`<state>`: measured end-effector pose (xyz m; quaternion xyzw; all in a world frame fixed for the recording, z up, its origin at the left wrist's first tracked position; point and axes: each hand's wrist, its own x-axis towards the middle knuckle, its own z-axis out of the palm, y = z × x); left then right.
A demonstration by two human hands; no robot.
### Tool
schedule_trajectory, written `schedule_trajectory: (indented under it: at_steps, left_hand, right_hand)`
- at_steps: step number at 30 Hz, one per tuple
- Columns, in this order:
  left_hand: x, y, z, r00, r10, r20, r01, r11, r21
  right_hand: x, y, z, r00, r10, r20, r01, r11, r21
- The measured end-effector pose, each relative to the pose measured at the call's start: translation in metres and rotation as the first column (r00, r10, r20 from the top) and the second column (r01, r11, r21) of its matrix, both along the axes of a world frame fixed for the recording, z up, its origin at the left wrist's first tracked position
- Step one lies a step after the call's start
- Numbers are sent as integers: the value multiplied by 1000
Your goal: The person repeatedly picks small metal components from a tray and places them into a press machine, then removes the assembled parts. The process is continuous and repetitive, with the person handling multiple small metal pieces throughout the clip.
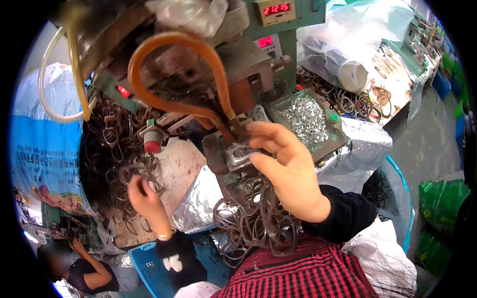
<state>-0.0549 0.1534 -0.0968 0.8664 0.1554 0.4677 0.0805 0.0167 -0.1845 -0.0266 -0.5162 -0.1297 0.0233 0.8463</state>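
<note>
My right hand reaches in at the machine's small metal work plate, thumb and fingers curled round its right side. What they grip there is too small to make out. Just above the plate, the machine's copper-coloured prongs come down beside my fingertips. My left hand is at the left, over a board, fingers closed at the edge of a heap of dark thin loops. Blur hides what is pinched in it. More brownish-grey loops hang in a tangle below the plate, in front of my checked apron.
An orange hose arches over the work plate. A red push button stands left of it. On the right is a tray of small shiny metal pieces. A blue basket sits below, and another person works at lower left.
</note>
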Motion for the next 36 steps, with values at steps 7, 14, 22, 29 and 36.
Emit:
schedule_trajectory:
  at_steps: [7, 14, 22, 29, 36]
  left_hand:
    - [44, 52, 32, 963, -249, 103, 269, 900, -343]
    - [-14, -9, 2, 930, -176, 324, 361, 613, -703]
    - [-100, -25, 5, 862, 43, 506, 347, 678, -648]
    - [-129, -34, -18, 840, 49, 540, 415, 584, -698]
    - [-126, -58, -9, 811, 31, 584, 486, 520, -703]
  right_hand:
    - [5, -34, -11, 871, -186, 455, 384, 835, -395]
    - [-66, 39, 14, 370, 815, 447, -70, 504, -861]
    - [-146, 190, -128, 48, 965, -257, 274, -260, -926]
    - [-162, 174, -248, 548, 815, -189, 365, -436, -823]
    - [-122, -36, -165, 536, 841, -72, 382, -318, -868]
